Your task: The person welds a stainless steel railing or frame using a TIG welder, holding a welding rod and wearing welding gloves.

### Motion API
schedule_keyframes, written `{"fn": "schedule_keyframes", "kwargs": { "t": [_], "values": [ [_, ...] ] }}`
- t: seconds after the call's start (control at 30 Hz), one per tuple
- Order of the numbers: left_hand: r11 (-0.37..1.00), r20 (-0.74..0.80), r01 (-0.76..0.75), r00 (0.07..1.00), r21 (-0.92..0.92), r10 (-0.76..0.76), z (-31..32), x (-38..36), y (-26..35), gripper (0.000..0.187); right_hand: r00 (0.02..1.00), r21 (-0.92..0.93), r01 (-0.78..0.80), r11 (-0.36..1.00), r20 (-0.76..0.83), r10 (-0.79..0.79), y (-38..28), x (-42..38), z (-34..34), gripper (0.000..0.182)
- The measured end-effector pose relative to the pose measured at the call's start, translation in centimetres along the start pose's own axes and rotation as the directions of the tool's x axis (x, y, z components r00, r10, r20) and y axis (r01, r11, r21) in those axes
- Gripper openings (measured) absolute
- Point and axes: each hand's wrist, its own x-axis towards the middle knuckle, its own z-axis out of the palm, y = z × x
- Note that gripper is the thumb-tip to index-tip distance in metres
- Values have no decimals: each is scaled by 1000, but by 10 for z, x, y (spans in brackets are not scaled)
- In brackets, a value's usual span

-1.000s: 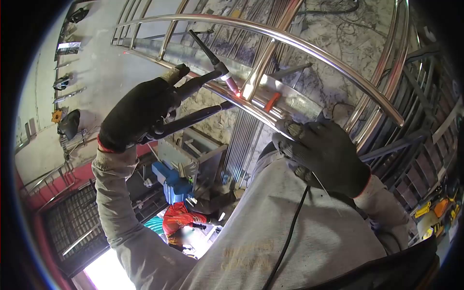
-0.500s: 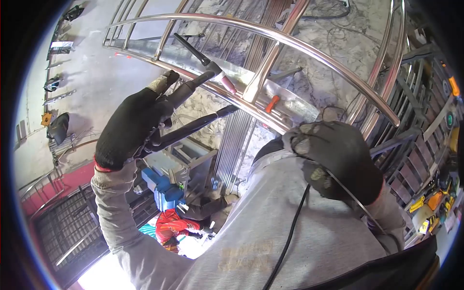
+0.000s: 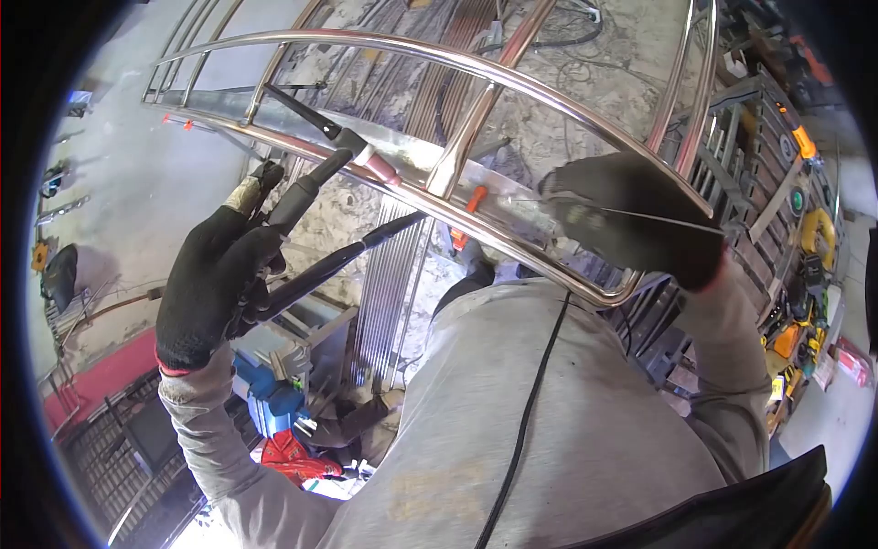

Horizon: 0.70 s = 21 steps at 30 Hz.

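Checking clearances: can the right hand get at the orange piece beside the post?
Probably yes: the gap between the right hand and orange piece looks open, though that hand holds a thin rod.

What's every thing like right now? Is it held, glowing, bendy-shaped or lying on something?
Torch: held, no glow seen at its tip.
Left hand: gloved, closed around the torch.
Rod: held, thin.
Right hand: gloved, closed on the rod.
Railing: shiny, partly curved.
Black cord: lying across the grey shirt.
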Motion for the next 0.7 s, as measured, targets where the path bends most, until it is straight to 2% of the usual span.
{"fn": "schedule_keyframes", "kwargs": {
  "t": [0.03, 0.07, 0.13, 0.17, 0.2, 0.23, 0.27, 0.3, 0.37, 0.4, 0.47, 0.5, 0.57, 0.6, 0.63, 0.7],
  "values": [
    [1000, 5, 19, 1000, -20, -19, -2, 2, -6, 43, 990, -12, -56, 998, 132, 57, 8, 1, 12, 28],
    [999, 9, 40, 999, -36, -40, -3, 3, -10, 38, 989, -17, -58, 998, 134, 60, 24, -1, 35, 28],
    [997, 7, 45, 999, -68, -44, -2, 5, -13, 34, 973, -74, 181, 981, -130, -189, 53, -7, 83, 19],
    [994, 4, 52, 999, -98, -51, -1, 5, -13, 32, 972, -73, 188, 979, -132, -196, 54, -8, 87, 19],
    [994, -5, 52, 999, -98, -53, -1, 4, -12, 32, 985, -9, 138, 990, -107, -138, 54, -12, 89, 23],
    [992, 3, 68, 998, -107, -68, 1, 3, -10, 46, 994, 53, 87, 995, -76, -82, 54, -15, 92, 28],
    [989, 12, 85, 996, -120, -85, 2, 2, -10, 70, 969, -35, -162, 986, 181, 165, 32, 1, 74, 25],
    [988, 5, 90, 996, -127, -91, 4, 2, -8, 70, 970, -33, -152, 988, 187, 155, 17, 3, 55, 25],
    [991, 7, 64, 998, -118, -64, 5, 3, -6, 67, 958, 184, -272, 945, -45, 284, -3, 1, 30, 19],
    [988, 32, 90, 996, -129, -87, 2, 7, -9, 67, 961, 191, -262, 946, -34, 273, -12, 0, 32, 19],
    [990, 45, 91, 995, -109, -86, 0, 16, -15, 67, 906, 640, -173, 748, -194, 376, -29, -4, 38, 22],
    [993, 62, 77, 995, -89, -72, -2, 21, -16, 67, 904, 646, -174, 743, -195, 380, -36, -4, 42, 22],
    [993, 95, 100, 991, -57, -95, -6, 28, -13, 67, 985, 356, -106, 928, -91, 148, -51, 1, 49, 26],
    [992, 126, 121, 985, -31, -117, -7, 31, -12, 67, 978, 357, -183, 916, -28, 207, -61, 9, 52, 34],
    [992, 127, 123, 985, -27, -119, -8, 34, -11, 67, 977, 360, -185, 914, -30, 210, -68, 14, 56, 34],
    [996, 156, 86, 984, -1, -84, -8, 39, -9, 66, 976, 233, -161, 959, -108, 190, -75, 23, 62, 41]
  ]
}}
